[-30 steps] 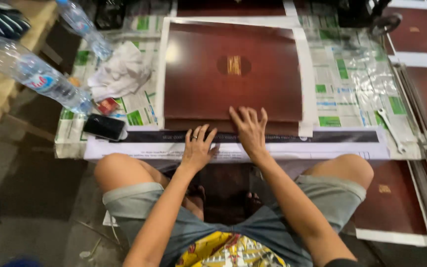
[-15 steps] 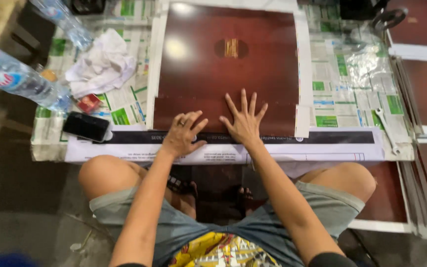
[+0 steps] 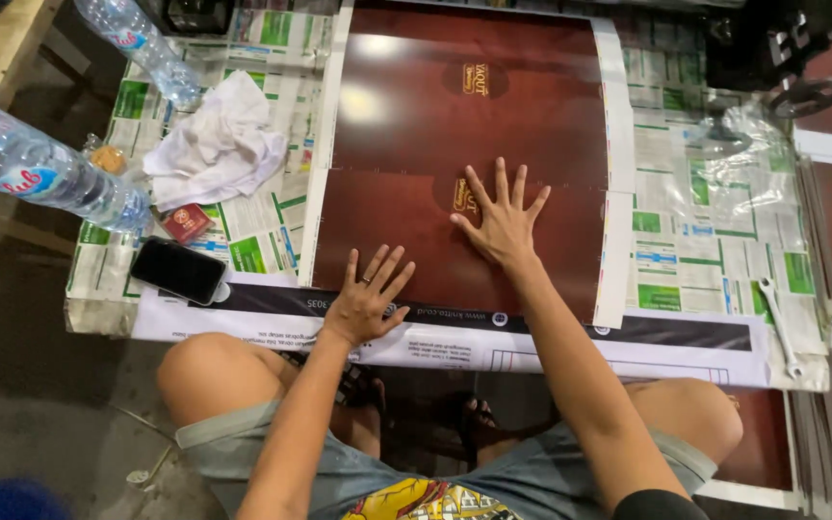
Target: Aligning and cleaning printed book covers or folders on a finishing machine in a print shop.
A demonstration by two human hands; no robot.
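1. A seated person, knees apart in grey shorts, leans over a low work surface; both hands have slid farther up the sheet than half a second ago, and the second glossy dark-red printed sheet (image 3: 455, 241) now lies fully on top of the first, its gold emblem under the right hand.
2. The left hand (image 3: 366, 300) lies flat with fingers spread, gripping nothing, pressing the near edge of the sheet where it meets a long white paper strip with a black band (image 3: 551, 337).
3. The right hand (image 3: 500, 223) is likewise wide open, palm down on the middle of the sheet, beside the gold emblem; it appears to be smoothing the sheet into line.
4. Left of the hands, a black smartphone (image 3: 178, 271) rests on the newspaper-covered table (image 3: 262, 221), with a small red packet (image 3: 186, 222) just beyond it.
5. Farther left, a clear plastic water bottle with a blue-and-red label (image 3: 45, 178) lies tilted at the table edge; a crumpled white cloth (image 3: 219, 144) sits behind the packet.
6. At the far left, a second clear bottle (image 3: 142, 43) lies near the cloth.
7. On the right, a small metal spanner (image 3: 780, 323) lies on the newspaper; crumpled clear plastic film (image 3: 734, 135) sits farther back.
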